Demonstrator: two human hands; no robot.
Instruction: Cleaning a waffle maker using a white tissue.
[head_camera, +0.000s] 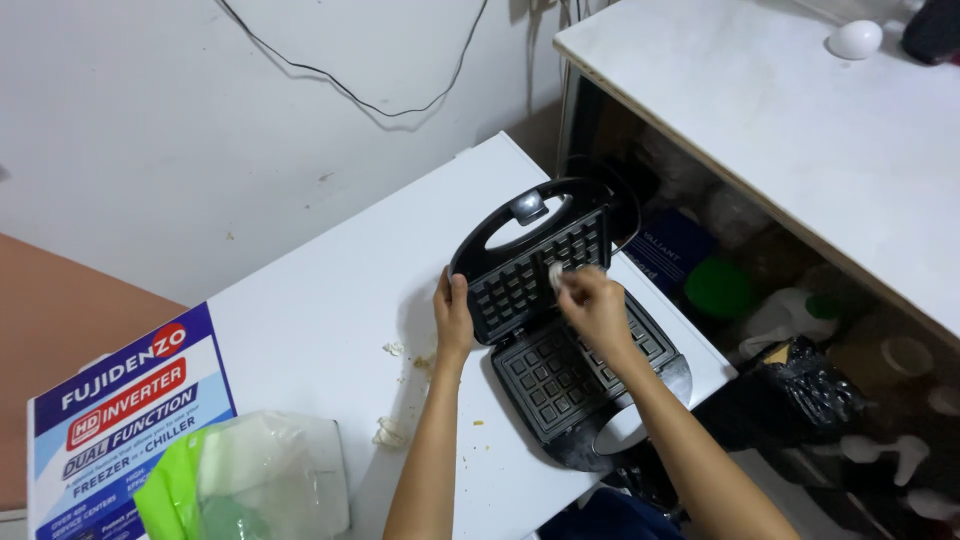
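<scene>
An open black waffle maker (560, 350) lies on a white chest top (330, 300), its lid raised toward the wall. My left hand (453, 318) grips the left edge of the raised lid plate (525, 275). My right hand (592, 305) pinches a small white wad (556, 277) and presses it against the grid of the lid. The lower grid plate (555, 375) lies flat under my right forearm.
Crumbs and white scraps (395, 395) lie left of the appliance. A green and clear plastic bag (240, 485) rests on a printed label at the near left. A white counter (800, 120) with a white egg-shaped object (855, 40) stands at right, clutter beneath it.
</scene>
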